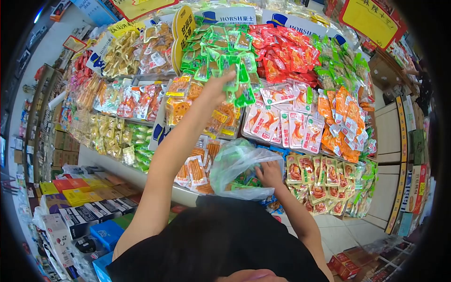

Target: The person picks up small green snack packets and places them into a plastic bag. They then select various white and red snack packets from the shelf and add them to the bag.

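My left hand (220, 89) is stretched out over the display, its fingers closed on green-edged snack packets (244, 89). Just beyond it lies a heap of similar green packets (206, 40). Close to my body, a translucent plastic bag (230, 162) with green and blue packets showing inside rests on the front of the display. At the bag's right side is my right hand (270, 175), its fingers bent over the edge and gripping the plastic. Part of its grip is hidden by the folds.
Red packets (286, 51) fill the section right of the green heap. White-and-red packets (296, 129), orange packets (340, 117) and brown snack packs (181, 110) sit in neighbouring sections. Yellow price signs (371, 19) stand above. Stacked boxes (101, 211) are low on the left.
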`<act>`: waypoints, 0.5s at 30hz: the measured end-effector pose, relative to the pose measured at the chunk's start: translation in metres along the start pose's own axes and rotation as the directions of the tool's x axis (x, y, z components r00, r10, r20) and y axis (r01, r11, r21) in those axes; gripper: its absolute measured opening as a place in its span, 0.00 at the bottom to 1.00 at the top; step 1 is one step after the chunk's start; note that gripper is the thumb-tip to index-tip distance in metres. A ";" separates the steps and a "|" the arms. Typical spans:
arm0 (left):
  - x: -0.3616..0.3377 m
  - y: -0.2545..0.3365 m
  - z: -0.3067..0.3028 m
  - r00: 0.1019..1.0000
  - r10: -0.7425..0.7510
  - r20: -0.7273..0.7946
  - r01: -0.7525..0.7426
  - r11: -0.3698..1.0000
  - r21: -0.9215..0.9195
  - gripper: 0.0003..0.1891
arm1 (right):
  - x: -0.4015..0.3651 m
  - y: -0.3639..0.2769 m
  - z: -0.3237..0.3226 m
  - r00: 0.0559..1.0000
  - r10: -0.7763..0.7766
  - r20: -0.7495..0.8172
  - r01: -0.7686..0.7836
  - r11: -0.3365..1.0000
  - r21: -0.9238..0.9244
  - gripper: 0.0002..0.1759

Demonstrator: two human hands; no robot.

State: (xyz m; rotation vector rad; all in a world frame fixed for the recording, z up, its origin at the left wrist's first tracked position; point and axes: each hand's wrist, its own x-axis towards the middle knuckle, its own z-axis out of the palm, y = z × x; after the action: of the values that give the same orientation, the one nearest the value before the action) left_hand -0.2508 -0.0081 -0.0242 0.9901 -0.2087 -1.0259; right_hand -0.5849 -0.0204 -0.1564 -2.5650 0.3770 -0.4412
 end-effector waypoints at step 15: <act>0.086 0.051 0.001 0.991 0.053 -0.122 -0.052 0.999 0.015 0.35 | -0.002 0.002 0.007 0.998 0.068 0.017 -0.068 0.998 0.010 0.19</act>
State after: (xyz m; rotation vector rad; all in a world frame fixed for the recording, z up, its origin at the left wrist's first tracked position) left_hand -0.1732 -0.0692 -0.0081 1.0496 -0.1393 -0.9139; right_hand -0.5841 -0.0182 -0.1639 -2.5353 0.4530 -0.3962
